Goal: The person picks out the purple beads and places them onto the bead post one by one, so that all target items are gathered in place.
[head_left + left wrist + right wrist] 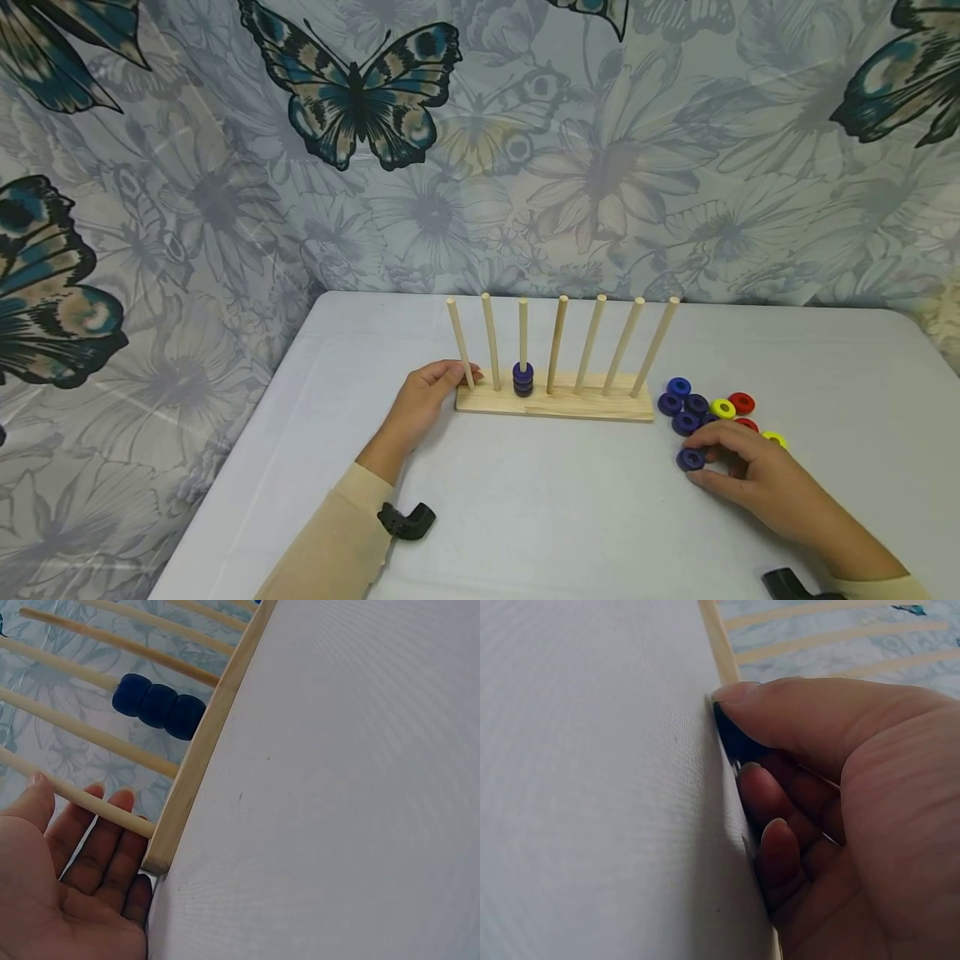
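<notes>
A wooden stand (570,407) with a row of upright pegs sits on the table. Three dark blue rings (522,380) are stacked on its third peg from the left; they also show as blue rings (158,706) in the left wrist view. At the stand's left end is my left hand (423,404), its fingers (101,851) extended behind the end peg (97,804) and the thumb tip right at that peg. My right hand (772,483) pinches a blue ring (690,459) between thumb and fingers, low over the table. The thumb hides part of this ring in the right wrist view.
Loose blue rings (678,387), yellow rings (722,408) and red rings (742,403) lie in a cluster right of the stand, some partly hidden by my right hand. The white-covered table (540,508) ends at the butterfly-patterned wall (480,208).
</notes>
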A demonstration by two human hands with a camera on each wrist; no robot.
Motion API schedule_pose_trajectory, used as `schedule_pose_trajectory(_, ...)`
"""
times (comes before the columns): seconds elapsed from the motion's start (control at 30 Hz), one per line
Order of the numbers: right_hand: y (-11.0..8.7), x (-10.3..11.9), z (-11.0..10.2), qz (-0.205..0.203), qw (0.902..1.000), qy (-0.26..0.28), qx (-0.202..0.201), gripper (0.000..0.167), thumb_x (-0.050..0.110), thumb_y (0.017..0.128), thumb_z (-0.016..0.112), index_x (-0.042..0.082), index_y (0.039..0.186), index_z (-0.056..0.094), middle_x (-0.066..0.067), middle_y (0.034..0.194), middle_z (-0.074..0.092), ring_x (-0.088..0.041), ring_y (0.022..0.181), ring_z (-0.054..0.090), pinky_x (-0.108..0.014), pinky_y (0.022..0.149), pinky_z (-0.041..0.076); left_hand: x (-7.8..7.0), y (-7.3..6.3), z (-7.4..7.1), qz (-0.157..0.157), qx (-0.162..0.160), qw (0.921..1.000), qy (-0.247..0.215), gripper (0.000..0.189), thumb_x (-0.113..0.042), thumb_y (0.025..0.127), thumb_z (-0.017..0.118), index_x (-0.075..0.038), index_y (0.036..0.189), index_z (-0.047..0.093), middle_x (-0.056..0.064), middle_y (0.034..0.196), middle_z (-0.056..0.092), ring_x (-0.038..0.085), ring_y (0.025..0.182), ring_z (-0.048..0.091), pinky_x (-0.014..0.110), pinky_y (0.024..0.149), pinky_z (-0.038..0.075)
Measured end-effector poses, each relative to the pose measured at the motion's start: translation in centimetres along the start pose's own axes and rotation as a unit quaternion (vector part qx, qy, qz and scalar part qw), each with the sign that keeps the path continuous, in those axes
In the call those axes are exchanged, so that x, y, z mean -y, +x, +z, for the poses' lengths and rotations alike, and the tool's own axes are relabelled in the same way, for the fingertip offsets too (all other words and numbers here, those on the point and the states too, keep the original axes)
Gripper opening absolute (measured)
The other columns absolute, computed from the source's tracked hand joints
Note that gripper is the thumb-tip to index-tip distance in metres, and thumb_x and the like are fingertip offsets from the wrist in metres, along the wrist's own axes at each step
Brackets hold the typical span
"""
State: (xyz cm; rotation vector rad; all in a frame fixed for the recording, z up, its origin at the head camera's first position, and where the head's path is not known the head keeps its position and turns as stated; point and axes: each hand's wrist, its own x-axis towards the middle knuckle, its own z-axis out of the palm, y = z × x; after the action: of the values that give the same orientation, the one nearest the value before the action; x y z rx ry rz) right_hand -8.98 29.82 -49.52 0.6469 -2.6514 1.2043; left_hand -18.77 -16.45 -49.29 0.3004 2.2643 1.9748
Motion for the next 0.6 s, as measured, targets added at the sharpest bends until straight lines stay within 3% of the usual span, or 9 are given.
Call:
schedule_pose_trajectory(0.23, 0.01, 0.24, -0.04, 0.014, 0.9999, -0.006, -0.003, 0.048, -0.011, 0.077, 0.092, 0.017, 0.112, 0.075, 0.008, 0.094, 0.066, -0.01, 0.074, 0.051, -0.025, 0.057, 0.039, -0.04, 0.05, 0.02, 0.001, 0.001, 1.0, -0.001, 0.035, -0.03, 0.116, 0.059, -0.003, 0.127, 0.078, 0.008, 0.123, 0.078, 0.022, 0.129, 0.064, 0.044, 0.118, 0.041)
schedule_pose_trajectory(0.6, 0.07, 0.94, -0.18, 0.001, 0.9997, -0.017, -0.018, 0.045, -0.009, 0.08, 0.092, 0.018, 0.112, 0.077, 0.011, 0.094, 0.067, -0.009, 0.081, 0.057, -0.023, 0.061, 0.043, 0.14, 0.04, -0.05, 0.004, 0.0, 1.0, 0.003, 0.035, -0.033, 0.115, 0.06, -0.006, 0.126, 0.079, 0.004, 0.123, 0.078, 0.022, 0.128, 0.064, 0.044, 0.117, 0.043)
